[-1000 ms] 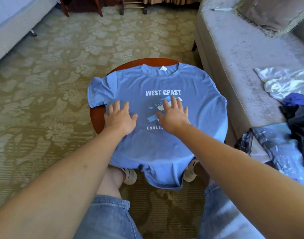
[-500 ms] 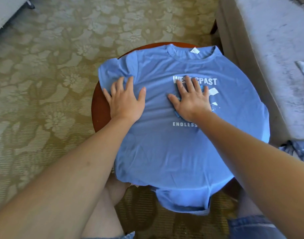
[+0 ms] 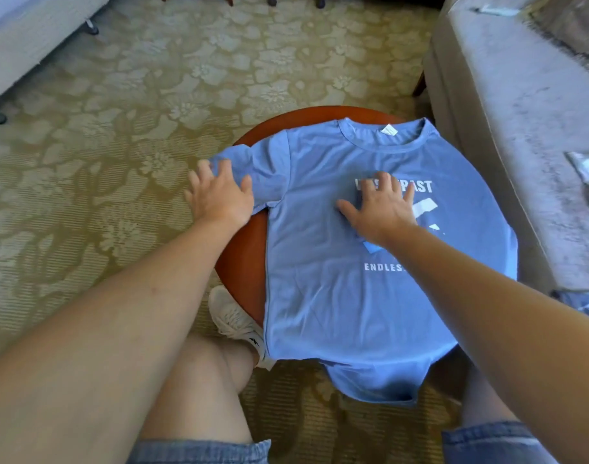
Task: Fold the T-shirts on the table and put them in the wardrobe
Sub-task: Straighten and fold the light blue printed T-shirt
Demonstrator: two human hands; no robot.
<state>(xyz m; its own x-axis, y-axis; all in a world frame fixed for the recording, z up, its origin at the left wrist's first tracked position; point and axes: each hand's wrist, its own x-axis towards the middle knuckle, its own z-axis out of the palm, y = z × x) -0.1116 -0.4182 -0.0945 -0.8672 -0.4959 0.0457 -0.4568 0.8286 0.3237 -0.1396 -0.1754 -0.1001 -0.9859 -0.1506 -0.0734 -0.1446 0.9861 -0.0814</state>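
t-shirt [image 3: 319, 289] on table [image 3: 244, 259], left hand [image 3: 221, 199] spread on sleeve [image 3: 269, 164], right hand [image 3: 381, 209] spread, hiding some lettering [image 3: 421, 186]

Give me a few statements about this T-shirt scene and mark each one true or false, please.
1. The blue T-shirt lies print side up on the round wooden table. True.
2. The left hand rests on the collar. False: it touches the sleeve near the table's edge.
3. The right hand presses on the printed chest. True.
4. The T-shirt is folded in half. False: it lies spread open, its hem hanging over the near edge.
5. A white shoe shows beside the table. True.
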